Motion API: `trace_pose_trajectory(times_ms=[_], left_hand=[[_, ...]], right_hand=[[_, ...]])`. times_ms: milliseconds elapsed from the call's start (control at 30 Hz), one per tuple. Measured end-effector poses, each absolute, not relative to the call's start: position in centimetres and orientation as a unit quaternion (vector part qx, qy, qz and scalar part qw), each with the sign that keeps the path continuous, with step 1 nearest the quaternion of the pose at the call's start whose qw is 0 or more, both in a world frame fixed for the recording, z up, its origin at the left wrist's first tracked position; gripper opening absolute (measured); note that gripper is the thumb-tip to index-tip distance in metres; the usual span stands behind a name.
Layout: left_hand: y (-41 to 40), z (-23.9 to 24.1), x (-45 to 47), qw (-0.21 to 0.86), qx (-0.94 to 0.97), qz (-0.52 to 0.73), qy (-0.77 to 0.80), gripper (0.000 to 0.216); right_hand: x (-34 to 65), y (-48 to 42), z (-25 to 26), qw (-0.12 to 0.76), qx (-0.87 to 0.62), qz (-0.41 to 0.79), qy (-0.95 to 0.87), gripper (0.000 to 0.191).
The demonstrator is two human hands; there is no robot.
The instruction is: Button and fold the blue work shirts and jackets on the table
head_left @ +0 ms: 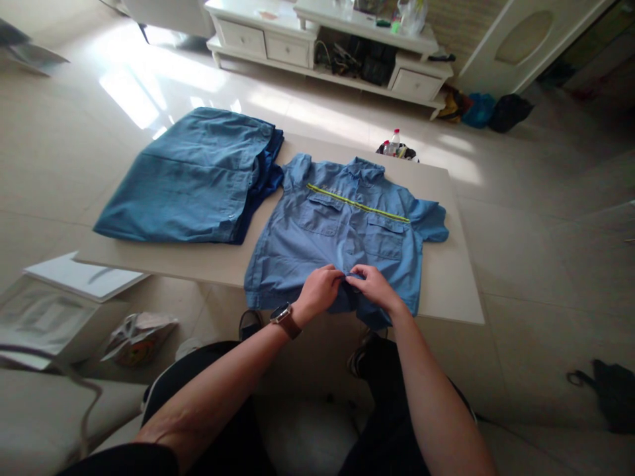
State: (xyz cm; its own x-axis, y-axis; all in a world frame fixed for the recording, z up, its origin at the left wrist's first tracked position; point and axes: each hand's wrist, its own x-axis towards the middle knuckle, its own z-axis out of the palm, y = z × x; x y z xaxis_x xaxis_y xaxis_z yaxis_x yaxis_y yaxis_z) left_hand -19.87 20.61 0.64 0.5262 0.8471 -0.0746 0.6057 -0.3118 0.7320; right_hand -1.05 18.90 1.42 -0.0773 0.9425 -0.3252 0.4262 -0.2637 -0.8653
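Observation:
A light blue short-sleeved shirt [342, 231] with a yellow chest stripe and two pockets lies spread face up on a beige table [446, 264]. Its hem hangs over the near edge. My left hand [320, 291], with a watch on the wrist, pinches the shirt's front near the bottom hem. Right beside it my right hand [372, 285] pinches the same spot, fingertips almost touching the left ones. Both hands are closed on the fabric at the front opening.
A stack of folded blue garments [193, 175] covers the table's left part. Behind it stand a white low cabinet [327, 46] and a bottle [395, 141] in a bin. White boxes [74, 277] and a bag [136, 337] lie at the left on the floor.

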Motion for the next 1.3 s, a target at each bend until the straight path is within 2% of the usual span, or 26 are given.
trace_pose_trajectory(times_ms=[267,533,767,833,933,1000,1133,1200,1300], left_hand=[[20.8,0.4,-20.2,0.355,0.804,0.179,0.442,0.031],[20.7,-0.6,-20.3,0.355,0.809,0.201,0.424,0.033],[20.1,0.7,-20.4,0.322,0.836,0.134,0.424,0.036],[20.1,1.2,-20.7,0.312,0.851,0.079,0.416,0.030],[20.3,1.2,-21.4,0.347,0.859,-0.036,0.375,0.017],[20.6,0.8,-21.7,0.355,0.861,-0.062,0.360,0.017],[20.8,-0.2,-21.6,0.272,0.879,0.018,0.392,0.039],[20.8,-0.6,-21.5,0.263,0.879,0.011,0.397,0.052],[20.5,-0.8,-21.3,0.269,0.875,-0.028,0.400,0.053]], right_hand=[[-0.3,19.0,1.3,0.259,-0.612,0.484,-0.569,0.021],[-1.8,18.8,0.4,0.216,-0.679,0.356,-0.604,0.010],[-1.9,18.7,0.1,0.092,-0.763,0.173,-0.616,0.016],[-1.1,18.6,0.6,0.042,-0.760,0.181,-0.623,0.009],[0.1,18.0,1.3,-0.079,-0.741,0.258,-0.614,0.007],[0.3,17.5,1.6,-0.112,-0.727,0.286,-0.613,0.002],[-1.0,17.3,0.9,-0.009,-0.741,0.215,-0.637,0.036],[-2.0,17.5,0.2,0.026,-0.743,0.207,-0.636,0.041],[-2.5,18.0,-0.7,0.065,-0.742,0.228,-0.627,0.047]])
